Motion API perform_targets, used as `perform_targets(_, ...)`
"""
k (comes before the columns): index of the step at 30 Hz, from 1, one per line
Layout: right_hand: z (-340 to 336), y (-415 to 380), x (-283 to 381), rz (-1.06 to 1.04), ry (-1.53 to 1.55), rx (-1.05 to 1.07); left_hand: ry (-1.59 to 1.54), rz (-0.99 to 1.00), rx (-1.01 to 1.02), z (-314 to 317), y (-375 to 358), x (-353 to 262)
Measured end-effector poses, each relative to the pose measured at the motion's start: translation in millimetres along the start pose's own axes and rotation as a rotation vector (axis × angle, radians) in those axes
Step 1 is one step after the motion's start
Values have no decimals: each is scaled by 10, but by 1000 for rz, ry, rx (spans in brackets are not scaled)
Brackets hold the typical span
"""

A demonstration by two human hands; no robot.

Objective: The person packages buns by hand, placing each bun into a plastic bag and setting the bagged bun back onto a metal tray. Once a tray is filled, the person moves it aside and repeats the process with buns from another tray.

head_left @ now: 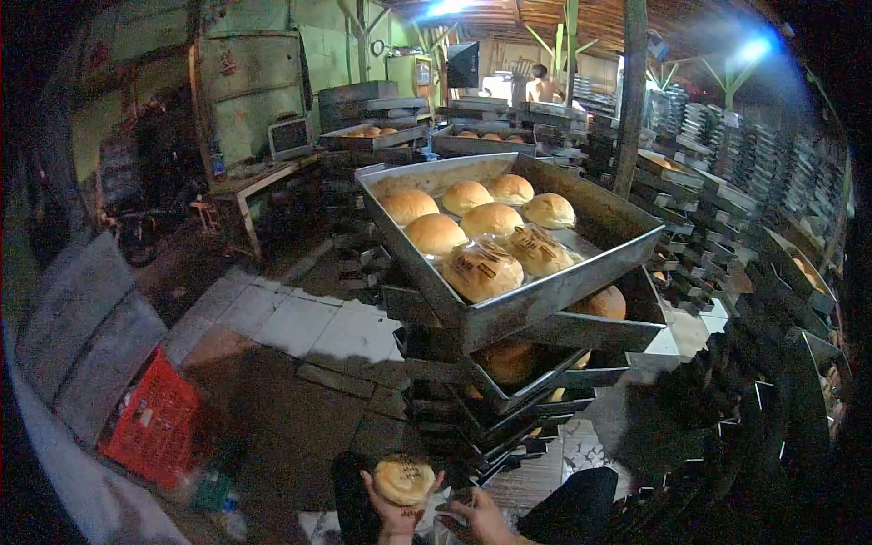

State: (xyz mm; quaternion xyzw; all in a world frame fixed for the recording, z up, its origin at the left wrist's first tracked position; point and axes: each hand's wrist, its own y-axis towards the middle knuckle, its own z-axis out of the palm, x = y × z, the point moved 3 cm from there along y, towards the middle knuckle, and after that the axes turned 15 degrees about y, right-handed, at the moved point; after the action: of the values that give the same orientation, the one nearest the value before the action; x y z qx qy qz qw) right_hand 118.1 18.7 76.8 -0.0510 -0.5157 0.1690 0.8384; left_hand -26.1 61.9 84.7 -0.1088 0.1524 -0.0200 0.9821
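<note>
Low in the head view, my left hand (397, 520) cups a round bread bun (404, 480) from below. Dark print, seemingly on a clear plastic wrapper, shows across the bun. Just to its right is my right hand (480, 520), fingers curled together beside the bun; what they grip, if anything, is too blurred to make out. Above both hands, a metal baking tray (627, 250) rests on a crooked stack of trays. It holds several golden buns (491, 220) and, at the near side, two buns in printed clear wrappers (483, 271).
A red plastic crate (153, 422) stands on the left floor. Further back are a wooden table (238, 189) and more trays with buns (372, 133). Tall tray stacks (704, 213) line the right side. A wooden post (630, 100) rises behind the tray. Another person (545, 88) is far off.
</note>
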Motion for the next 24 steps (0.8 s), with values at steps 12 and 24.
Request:
perform_targets(12,224,-525,785,-155,-1404,641,204,38,-216,-118,79,149)
perform_targets(24,382,-133,871,-275,-381,377,334,-67,31,103,-1036,-148)
